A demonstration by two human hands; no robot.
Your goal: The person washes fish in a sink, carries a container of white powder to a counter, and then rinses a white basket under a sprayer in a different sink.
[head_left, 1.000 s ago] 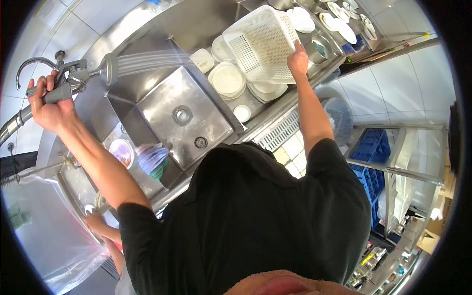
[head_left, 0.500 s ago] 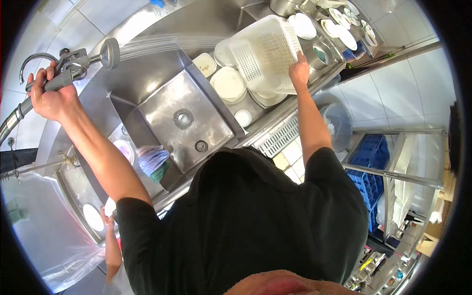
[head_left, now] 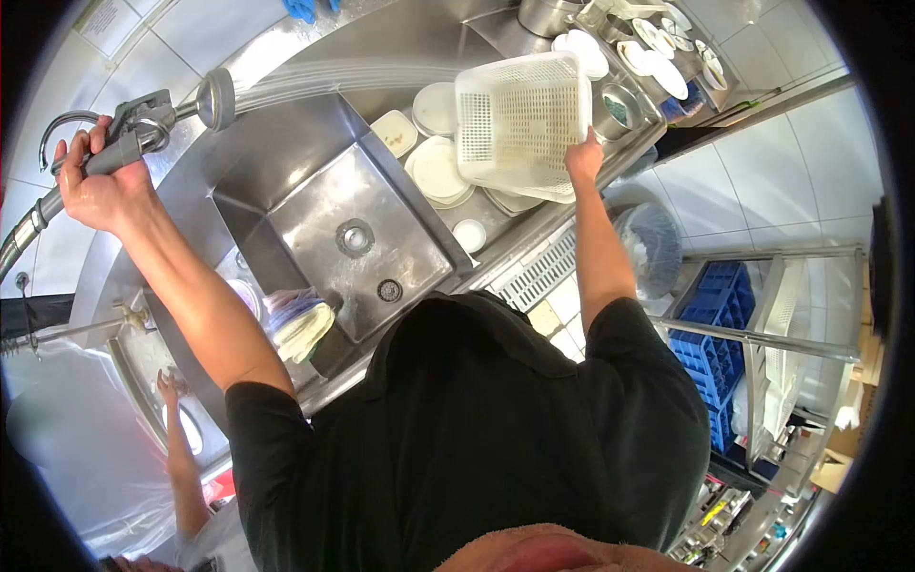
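Note:
My left hand [head_left: 103,186] is wrapped round the grey handle of a spray nozzle [head_left: 215,100] at the left wall. Water streams from its head to the right across the sink's back. My right hand [head_left: 584,160] grips the near right rim of a white perforated plastic basket [head_left: 519,124], which is tilted with its open side towards me. Nothing shows inside the basket. Under and left of it are stacked white plates [head_left: 441,172], a square dish with food scraps [head_left: 396,132] and a small white bowl [head_left: 469,235].
A steel sink basin [head_left: 315,210] with a drain lies before me; cloths [head_left: 303,324] hang at its left corner. More dirty plates [head_left: 658,62] and a steel pot [head_left: 620,107] stand at the far right. A co-worker's hand [head_left: 168,389] is at lower left. Blue racks [head_left: 710,334] stand right.
The basket has swung upright and slightly right in my right hand, uncovering more plates. My left hand stays put with the spray running. The co-worker's hand has moved up and left; the cloths have shifted.

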